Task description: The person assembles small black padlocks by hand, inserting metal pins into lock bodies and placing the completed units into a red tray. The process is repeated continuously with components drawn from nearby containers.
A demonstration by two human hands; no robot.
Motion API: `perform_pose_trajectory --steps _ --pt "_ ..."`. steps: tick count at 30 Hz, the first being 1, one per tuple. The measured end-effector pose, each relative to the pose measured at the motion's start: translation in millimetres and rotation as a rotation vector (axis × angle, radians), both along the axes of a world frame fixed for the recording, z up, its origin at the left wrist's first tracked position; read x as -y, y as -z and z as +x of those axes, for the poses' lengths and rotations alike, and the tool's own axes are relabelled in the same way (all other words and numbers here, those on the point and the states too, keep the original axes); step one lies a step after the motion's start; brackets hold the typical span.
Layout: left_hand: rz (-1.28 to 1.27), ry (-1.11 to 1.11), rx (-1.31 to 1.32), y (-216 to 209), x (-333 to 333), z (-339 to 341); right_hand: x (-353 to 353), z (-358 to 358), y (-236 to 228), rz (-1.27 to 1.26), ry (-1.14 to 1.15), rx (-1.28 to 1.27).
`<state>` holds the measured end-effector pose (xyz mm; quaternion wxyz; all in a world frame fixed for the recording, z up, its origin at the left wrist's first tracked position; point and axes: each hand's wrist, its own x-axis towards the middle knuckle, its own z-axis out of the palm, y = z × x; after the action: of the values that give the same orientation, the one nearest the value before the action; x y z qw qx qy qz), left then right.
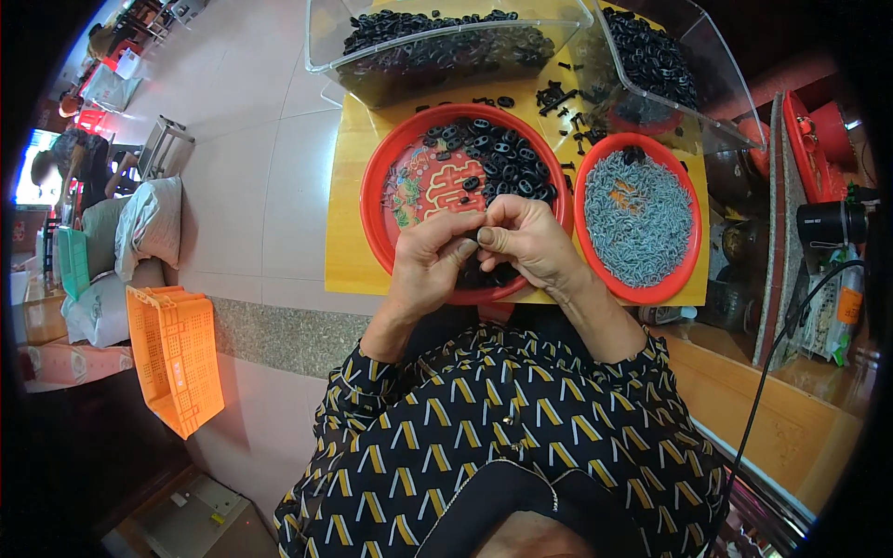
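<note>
Over the near half of a red round tray (pixel 377 228), my left hand (pixel 423 260) and my right hand (pixel 535 244) meet with their fingertips together. Both are closed in a pinch. A small black plastic part (pixel 472 235) shows between them, mostly covered by the left fingers. What the right thumb and forefinger grip is too small to make out. In the tray lie many black oval two-hole plastic pieces (pixel 502 149), heaped toward the far right side. To the right, a smaller red basin (pixel 690 251) holds a thick layer of small silver screws (pixel 642 228).
Two clear plastic bins (pixel 446 65) (pixel 651 65) full of black parts stand at the back of the yellow table (pixel 346 214). Loose black pieces (pixel 555 96) lie between them. An orange crate (pixel 177 358) stands on the floor at left, near white sacks (pixel 152 223). Another person (pixel 79 167) sits far left.
</note>
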<state>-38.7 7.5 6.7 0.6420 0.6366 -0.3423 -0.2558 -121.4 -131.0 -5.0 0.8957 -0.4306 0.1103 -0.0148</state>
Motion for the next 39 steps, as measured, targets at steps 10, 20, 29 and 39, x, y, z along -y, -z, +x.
perform_pose_trajectory --steps 10,20,29,39 --pt "-0.068 0.046 -0.168 0.9 -8.8 10.1 4.7 -1.4 -22.0 0.042 0.007 -0.085" --pt "-0.086 0.059 -0.18 3.1 -12.7 5.5 -9.9 -1.7 -33.6 -0.255 -0.023 -0.131" --pt "-0.145 0.074 -0.211 5.4 -16.1 4.9 -5.9 -0.5 -22.2 0.033 -0.079 -0.164" --pt "-0.112 0.058 -0.097 5.9 -17.8 6.1 -16.7 0.5 -29.8 -0.047 0.001 -0.169"
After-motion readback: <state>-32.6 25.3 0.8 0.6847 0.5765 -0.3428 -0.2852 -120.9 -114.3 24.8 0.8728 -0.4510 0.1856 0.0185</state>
